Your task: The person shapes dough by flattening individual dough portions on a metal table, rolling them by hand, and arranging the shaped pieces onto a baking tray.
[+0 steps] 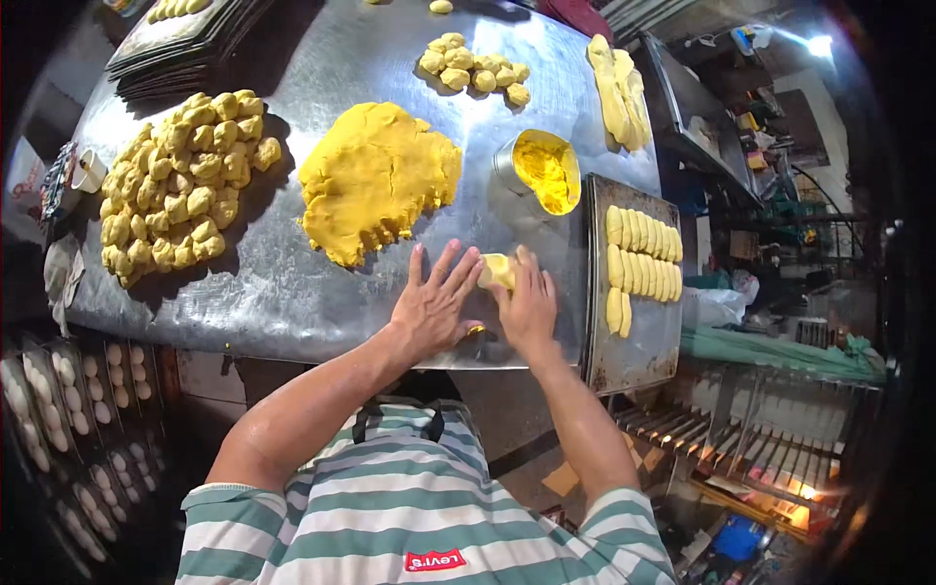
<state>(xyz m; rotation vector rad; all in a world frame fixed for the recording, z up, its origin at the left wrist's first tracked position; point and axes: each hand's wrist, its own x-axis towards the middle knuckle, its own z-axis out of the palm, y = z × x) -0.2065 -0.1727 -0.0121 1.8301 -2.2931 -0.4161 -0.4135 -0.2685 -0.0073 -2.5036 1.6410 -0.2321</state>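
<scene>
White lettering stands on a red rectangular label on the striped T-shirt at the steel worktable's near side; beyond its left end, blurred red script marks a pale object.

I see a broad, shiny grey metal surface, its edge bowed by my lens. A glaring white lamp lights the upper right, near a pale wall. To my left stands a dark, tiered rack. At right I make out a draped, translucent green sheet above slatted metal shelving with an orange glow; below lies dull brownish-grey floor.
</scene>
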